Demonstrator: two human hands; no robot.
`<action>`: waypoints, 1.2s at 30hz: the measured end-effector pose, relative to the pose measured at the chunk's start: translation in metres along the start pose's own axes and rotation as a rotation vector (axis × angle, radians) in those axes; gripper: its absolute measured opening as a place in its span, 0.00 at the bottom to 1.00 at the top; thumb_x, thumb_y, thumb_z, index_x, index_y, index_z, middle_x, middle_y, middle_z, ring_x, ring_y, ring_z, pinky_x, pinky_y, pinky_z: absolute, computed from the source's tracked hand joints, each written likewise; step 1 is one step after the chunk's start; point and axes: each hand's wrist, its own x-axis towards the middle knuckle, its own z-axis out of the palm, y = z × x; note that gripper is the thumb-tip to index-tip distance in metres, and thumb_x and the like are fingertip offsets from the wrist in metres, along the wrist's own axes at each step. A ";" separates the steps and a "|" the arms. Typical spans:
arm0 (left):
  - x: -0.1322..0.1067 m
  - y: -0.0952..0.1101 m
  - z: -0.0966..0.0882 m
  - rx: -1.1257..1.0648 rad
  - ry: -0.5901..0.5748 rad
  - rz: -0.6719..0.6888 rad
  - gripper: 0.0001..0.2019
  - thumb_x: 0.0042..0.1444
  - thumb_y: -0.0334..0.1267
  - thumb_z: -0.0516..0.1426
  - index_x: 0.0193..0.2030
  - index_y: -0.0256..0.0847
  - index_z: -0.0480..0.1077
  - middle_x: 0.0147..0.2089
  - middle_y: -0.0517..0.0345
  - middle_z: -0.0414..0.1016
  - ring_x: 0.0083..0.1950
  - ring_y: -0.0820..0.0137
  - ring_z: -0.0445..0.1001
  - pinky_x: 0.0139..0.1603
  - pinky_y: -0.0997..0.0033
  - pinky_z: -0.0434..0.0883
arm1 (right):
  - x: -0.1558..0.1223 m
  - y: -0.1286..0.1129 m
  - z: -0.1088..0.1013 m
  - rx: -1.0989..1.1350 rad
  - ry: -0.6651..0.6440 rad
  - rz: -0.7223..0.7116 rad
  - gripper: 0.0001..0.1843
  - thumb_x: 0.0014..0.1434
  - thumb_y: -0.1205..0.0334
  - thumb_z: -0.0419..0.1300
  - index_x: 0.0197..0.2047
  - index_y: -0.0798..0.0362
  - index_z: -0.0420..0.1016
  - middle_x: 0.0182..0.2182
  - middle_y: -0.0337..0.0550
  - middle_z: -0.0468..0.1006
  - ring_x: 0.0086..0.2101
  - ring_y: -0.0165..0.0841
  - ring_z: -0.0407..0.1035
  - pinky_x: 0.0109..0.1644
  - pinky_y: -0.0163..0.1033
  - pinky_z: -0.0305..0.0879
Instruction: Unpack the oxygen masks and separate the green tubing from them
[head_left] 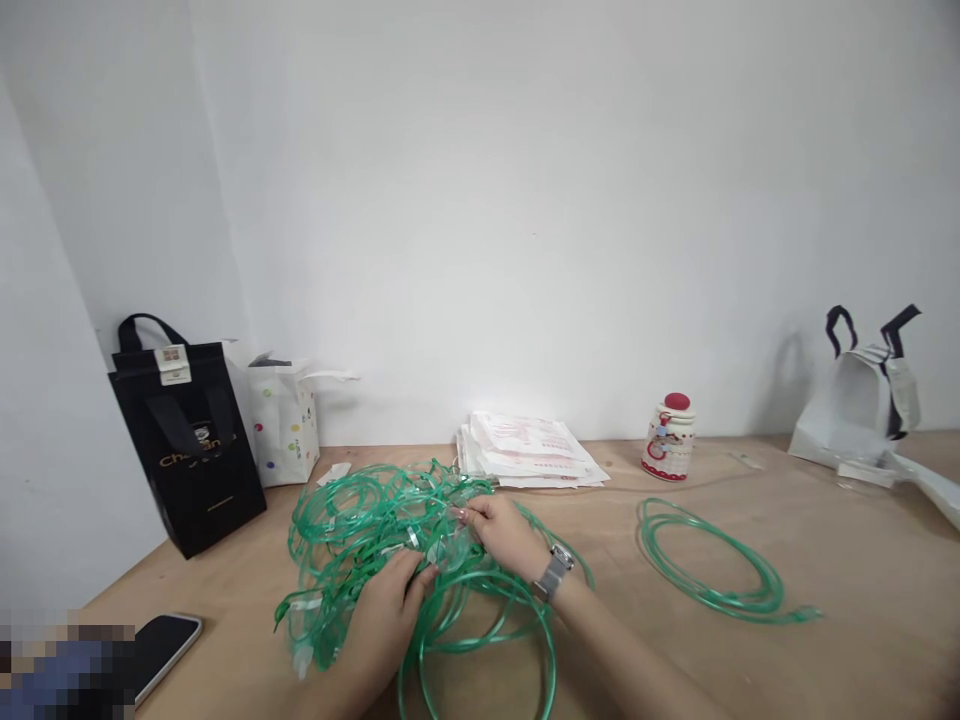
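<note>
A tangled heap of green plastic tubing (352, 520) lies on the wooden table (862, 580), left of centre. My left hand (390, 610) rests on the heap's near side, fingers curled around some tubes. My right hand (502, 535), with a wristwatch on its wrist, pinches tubing and a clear plastic piece at the heap's right edge. Large loops of tube spread out toward me under both forearms. A separate, neatly coiled green tube (709, 570) lies alone to the right, untouched.
A black paper bag (187, 450) and a small white dotted bag (285, 425) stand at the back left. Flat white packets (529, 450) are stacked by the wall, with a red-capped jar (670, 438) beside them. A white bag (862, 405) lies far right. A phone (161, 648) lies near left.
</note>
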 end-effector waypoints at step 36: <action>-0.002 -0.003 -0.003 0.118 0.172 0.065 0.10 0.49 0.42 0.56 0.36 0.47 0.76 0.34 0.48 0.79 0.38 0.55 0.75 0.40 0.64 0.65 | 0.001 -0.001 0.007 -0.020 0.191 0.054 0.19 0.53 0.59 0.51 0.13 0.51 0.57 0.13 0.33 0.56 0.20 0.29 0.53 0.24 0.34 0.49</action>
